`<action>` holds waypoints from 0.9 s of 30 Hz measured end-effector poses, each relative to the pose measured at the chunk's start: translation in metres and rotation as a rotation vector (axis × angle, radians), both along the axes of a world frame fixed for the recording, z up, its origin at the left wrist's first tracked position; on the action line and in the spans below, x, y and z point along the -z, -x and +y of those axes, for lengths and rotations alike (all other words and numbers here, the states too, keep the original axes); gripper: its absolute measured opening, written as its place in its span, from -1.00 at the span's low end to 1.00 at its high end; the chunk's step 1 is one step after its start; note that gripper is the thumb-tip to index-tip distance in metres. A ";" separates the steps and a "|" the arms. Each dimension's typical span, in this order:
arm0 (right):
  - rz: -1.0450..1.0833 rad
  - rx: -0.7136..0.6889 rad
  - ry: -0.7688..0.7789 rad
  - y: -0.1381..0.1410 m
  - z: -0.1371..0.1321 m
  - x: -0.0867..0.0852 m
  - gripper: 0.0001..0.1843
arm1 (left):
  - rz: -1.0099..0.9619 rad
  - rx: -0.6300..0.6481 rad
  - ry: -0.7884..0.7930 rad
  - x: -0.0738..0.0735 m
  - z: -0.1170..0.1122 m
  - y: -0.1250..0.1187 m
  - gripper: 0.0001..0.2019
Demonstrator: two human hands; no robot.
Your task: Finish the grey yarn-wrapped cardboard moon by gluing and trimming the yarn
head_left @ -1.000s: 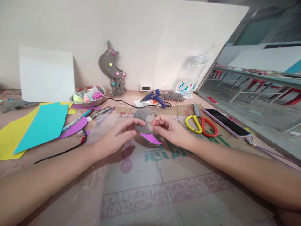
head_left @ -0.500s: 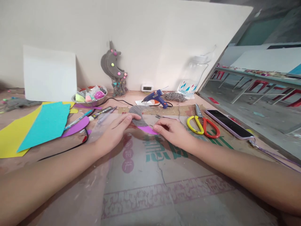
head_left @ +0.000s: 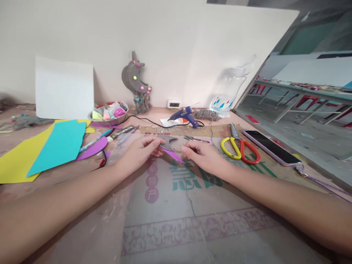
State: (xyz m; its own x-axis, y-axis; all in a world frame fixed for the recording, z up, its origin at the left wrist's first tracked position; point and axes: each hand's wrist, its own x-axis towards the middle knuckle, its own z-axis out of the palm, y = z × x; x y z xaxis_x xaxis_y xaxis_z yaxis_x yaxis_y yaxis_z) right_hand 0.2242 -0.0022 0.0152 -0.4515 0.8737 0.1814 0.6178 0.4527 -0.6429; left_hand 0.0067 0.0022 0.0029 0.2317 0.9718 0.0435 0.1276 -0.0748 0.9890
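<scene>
My left hand [head_left: 147,149] pinches a crescent-shaped piece [head_left: 168,142] wound with grey yarn, tilted so that it shows nearly edge-on. Its bare purple tip [head_left: 175,156] points right, toward my other hand. Close by that tip, my right hand [head_left: 196,153] has its fingers curled and thumb against them; whatever they pinch is too small to make out. Behind my hands lie small thread snips [head_left: 198,140]. A grey yarn strand [head_left: 191,207] runs over the plastic-covered cardboard [head_left: 165,205] below my hands.
Yellow-and-red-handled scissors [head_left: 240,148] and a phone [head_left: 272,147] lie to the right. Behind are a blue glue gun [head_left: 185,115], grey yarn [head_left: 206,114], a bottle [head_left: 227,91], a timer [head_left: 174,104] and a decorated moon [head_left: 132,79]. Coloured sheets [head_left: 59,143] and a bowl [head_left: 121,119] sit left.
The crescent has tipped from facing me to nearly edge-on, with my left fingers now curled around its end. My right hand stays close to the purple tip. The view has shifted slightly.
</scene>
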 end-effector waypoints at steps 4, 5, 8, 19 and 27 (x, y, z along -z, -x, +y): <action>-0.098 -0.010 -0.067 0.001 0.001 -0.001 -0.58 | -0.010 -0.029 -0.016 -0.002 -0.002 0.001 -0.74; -0.098 -0.028 -0.052 0.001 0.001 -0.001 -0.58 | -0.013 -0.032 -0.019 -0.003 -0.002 0.001 -0.74; -0.032 -0.108 0.062 0.003 0.000 0.000 -0.61 | -0.004 -0.030 -0.049 -0.004 -0.005 0.000 -0.76; 0.243 0.075 0.149 0.003 -0.003 -0.005 -0.75 | -0.155 -0.027 -0.003 -0.006 -0.008 -0.002 -0.80; 0.221 0.068 -0.026 0.004 -0.002 -0.001 -0.79 | 0.021 -0.006 -0.001 -0.004 -0.007 0.000 -0.80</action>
State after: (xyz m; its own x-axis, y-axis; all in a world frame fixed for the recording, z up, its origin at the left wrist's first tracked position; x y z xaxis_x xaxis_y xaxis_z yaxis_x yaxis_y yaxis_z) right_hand 0.2205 -0.0039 0.0165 -0.3382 0.8947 0.2918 0.4929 0.4325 -0.7549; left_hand 0.0062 -0.0049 0.0074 0.2268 0.9732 0.0394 0.1486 -0.0745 0.9861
